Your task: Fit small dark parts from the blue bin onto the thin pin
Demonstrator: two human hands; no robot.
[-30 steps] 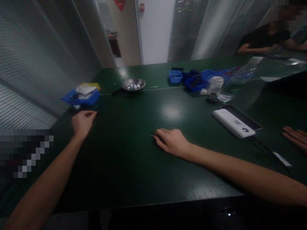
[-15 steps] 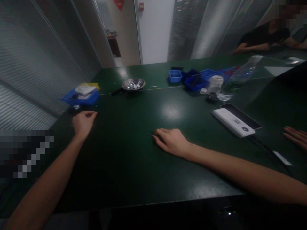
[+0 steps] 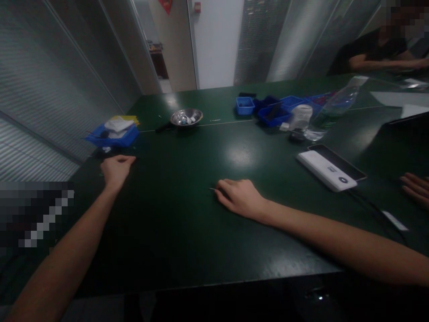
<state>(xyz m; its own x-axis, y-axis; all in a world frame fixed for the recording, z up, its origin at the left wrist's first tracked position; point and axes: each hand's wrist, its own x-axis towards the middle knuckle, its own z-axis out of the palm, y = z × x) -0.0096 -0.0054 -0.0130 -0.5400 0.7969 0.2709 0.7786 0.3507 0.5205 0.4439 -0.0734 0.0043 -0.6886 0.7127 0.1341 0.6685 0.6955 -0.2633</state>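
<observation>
My left hand is raised at the left in a pinch, thumb and fingertips pressed together. What sits between those fingertips is too small and dark to make out. Close beyond it stands a blue basket with white and yellow items on top. My right hand rests on the dark green table, fingers curled and closed. From its fingertips a thin, pale, needle-like piece points left; most of it is hidden by the fingers.
Farther back is a metal bowl with small white pieces. Blue trays, a white cup and a clear bottle stand at back right. Nearer lie a white power bank, a phone and a cable. Another person's hand is at the right edge.
Both my hands stay nearly where they were, still closed. On the right, the other person's hand has shifted slightly, and a dark object at the edge has moved, showing more white paper.
</observation>
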